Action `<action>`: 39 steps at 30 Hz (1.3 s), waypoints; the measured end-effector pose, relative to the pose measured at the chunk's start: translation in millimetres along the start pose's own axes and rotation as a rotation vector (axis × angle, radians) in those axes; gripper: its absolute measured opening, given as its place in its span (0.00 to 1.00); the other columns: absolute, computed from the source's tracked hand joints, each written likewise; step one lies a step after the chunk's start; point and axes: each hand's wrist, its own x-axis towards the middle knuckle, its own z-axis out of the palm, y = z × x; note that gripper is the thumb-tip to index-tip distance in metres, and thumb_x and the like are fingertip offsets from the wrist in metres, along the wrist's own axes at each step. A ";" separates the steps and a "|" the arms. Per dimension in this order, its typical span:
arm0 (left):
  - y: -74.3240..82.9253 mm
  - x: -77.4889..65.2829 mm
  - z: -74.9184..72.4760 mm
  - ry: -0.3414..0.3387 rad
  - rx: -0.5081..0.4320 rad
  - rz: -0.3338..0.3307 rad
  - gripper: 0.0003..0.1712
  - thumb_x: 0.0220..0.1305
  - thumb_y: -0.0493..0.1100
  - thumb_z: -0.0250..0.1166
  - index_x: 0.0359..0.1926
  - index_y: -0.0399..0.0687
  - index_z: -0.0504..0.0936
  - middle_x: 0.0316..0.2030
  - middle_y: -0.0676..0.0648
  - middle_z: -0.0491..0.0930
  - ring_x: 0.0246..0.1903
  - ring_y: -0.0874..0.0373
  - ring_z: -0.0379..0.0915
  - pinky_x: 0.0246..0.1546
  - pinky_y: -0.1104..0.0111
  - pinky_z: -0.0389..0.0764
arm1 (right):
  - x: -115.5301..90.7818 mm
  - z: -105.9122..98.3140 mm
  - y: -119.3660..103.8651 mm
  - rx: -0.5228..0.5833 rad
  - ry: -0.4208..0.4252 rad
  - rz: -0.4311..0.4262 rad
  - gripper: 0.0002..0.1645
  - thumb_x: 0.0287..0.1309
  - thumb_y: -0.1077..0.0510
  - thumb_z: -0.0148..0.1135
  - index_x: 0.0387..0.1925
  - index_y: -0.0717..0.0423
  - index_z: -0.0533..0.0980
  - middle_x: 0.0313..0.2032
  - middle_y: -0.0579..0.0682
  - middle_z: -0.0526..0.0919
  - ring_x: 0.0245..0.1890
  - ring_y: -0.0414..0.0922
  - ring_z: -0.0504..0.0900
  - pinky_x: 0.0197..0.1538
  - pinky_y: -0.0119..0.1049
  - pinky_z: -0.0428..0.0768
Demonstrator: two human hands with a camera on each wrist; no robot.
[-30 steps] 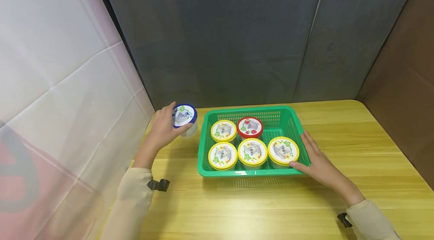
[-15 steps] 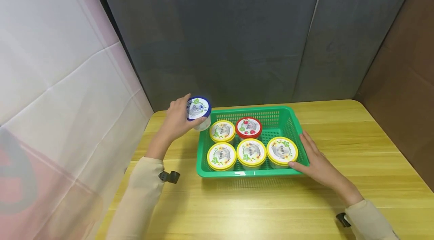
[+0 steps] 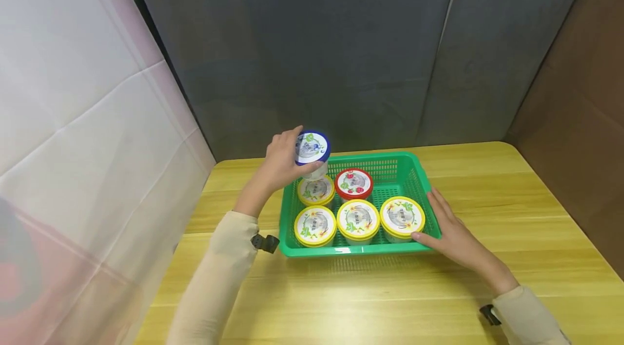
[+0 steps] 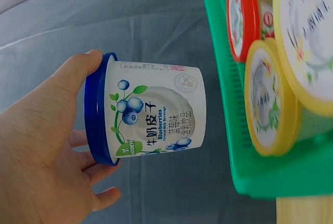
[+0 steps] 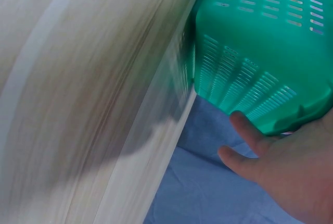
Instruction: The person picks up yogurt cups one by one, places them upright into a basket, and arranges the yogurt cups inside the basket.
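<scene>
My left hand [image 3: 280, 160] grips a blueberry milk drink cup [image 4: 156, 109] by its blue lid, thumb on one side and fingers on the other. The cup is raised over the back left of a green plastic basket [image 3: 287, 209], overlapping a yellow-lidded cup [image 3: 316, 192] in the head view. Three more yellow-lidded cups [image 3: 358, 219] line the front row. Behind them sits a red-lidded cup [image 3: 354, 183]. At the basket's right front corner, my right hand [image 3: 453, 236] rests with its thumb over the rim. Its extended fingers [image 5: 247, 130] lie along the outer wall.
The basket stands on a wooden table [image 3: 370, 301] near its back edge. A dark grey padded partition [image 3: 317, 52] rises behind, a white panel [image 3: 97, 117] on the left and a brown one [image 3: 575, 101] on the right.
My left hand has carried the blue-lidded cup rightward and up, from beside the basket to over its back left part. My right hand has stayed at the basket's corner.
</scene>
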 end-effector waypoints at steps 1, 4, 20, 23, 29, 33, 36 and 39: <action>3.1 2.1 2.0 -0.003 -0.001 0.007 0.57 0.56 0.64 0.69 0.77 0.46 0.51 0.72 0.40 0.61 0.69 0.43 0.54 0.70 0.44 0.60 | 0.0 -0.2 0.0 0.000 0.000 0.001 0.66 0.60 0.34 0.63 0.79 0.49 0.31 0.80 0.50 0.27 0.73 0.75 0.50 0.60 0.81 0.57; 11.7 9.2 8.9 -0.010 0.000 0.032 0.57 0.56 0.65 0.69 0.77 0.46 0.52 0.72 0.41 0.62 0.69 0.43 0.55 0.70 0.44 0.60 | 0.0 -0.4 0.2 -0.001 -0.001 0.002 0.66 0.59 0.34 0.63 0.79 0.49 0.31 0.80 0.50 0.27 0.73 0.75 0.49 0.59 0.81 0.57; 50.9 37.1 40.4 -0.037 0.025 0.163 0.55 0.55 0.65 0.69 0.75 0.48 0.56 0.69 0.42 0.65 0.65 0.46 0.59 0.68 0.48 0.64 | 3.7 4.1 -1.9 -0.014 0.004 -0.005 0.66 0.59 0.33 0.63 0.79 0.51 0.32 0.80 0.52 0.29 0.73 0.74 0.50 0.60 0.81 0.58; 57.6 41.2 45.1 -0.050 0.042 0.179 0.54 0.56 0.65 0.69 0.75 0.48 0.56 0.70 0.42 0.65 0.65 0.46 0.59 0.67 0.49 0.64 | 4.4 6.0 -1.9 -0.015 0.002 -0.001 0.66 0.59 0.33 0.63 0.79 0.51 0.32 0.80 0.52 0.29 0.73 0.74 0.50 0.60 0.81 0.58; 70.8 49.1 54.3 -0.069 0.066 0.209 0.54 0.56 0.66 0.68 0.75 0.49 0.56 0.70 0.43 0.65 0.64 0.47 0.59 0.67 0.50 0.65 | 5.3 6.4 -4.0 -0.012 0.006 0.001 0.66 0.59 0.33 0.63 0.79 0.52 0.33 0.80 0.53 0.29 0.73 0.75 0.52 0.60 0.80 0.59; 78.5 53.3 61.0 -0.085 0.074 0.226 0.53 0.57 0.66 0.67 0.76 0.49 0.55 0.70 0.44 0.64 0.65 0.48 0.59 0.68 0.50 0.64 | 5.1 5.8 -5.7 -0.012 0.009 0.002 0.66 0.59 0.33 0.63 0.79 0.52 0.33 0.80 0.53 0.30 0.72 0.75 0.52 0.60 0.80 0.59; 83.7 55.5 65.5 -0.095 0.083 0.238 0.53 0.57 0.66 0.67 0.76 0.49 0.55 0.70 0.44 0.64 0.66 0.49 0.59 0.69 0.50 0.64 | 4.5 5.5 -6.6 -0.011 0.010 0.002 0.66 0.59 0.34 0.63 0.79 0.53 0.33 0.80 0.55 0.31 0.72 0.75 0.52 0.61 0.80 0.58; 88.0 57.1 69.9 -0.105 0.089 0.249 0.53 0.57 0.66 0.67 0.75 0.50 0.56 0.70 0.45 0.65 0.66 0.49 0.59 0.69 0.50 0.63 | 3.7 5.2 -7.4 -0.010 0.011 -0.003 0.65 0.59 0.34 0.63 0.79 0.53 0.34 0.80 0.57 0.32 0.72 0.75 0.52 0.61 0.81 0.57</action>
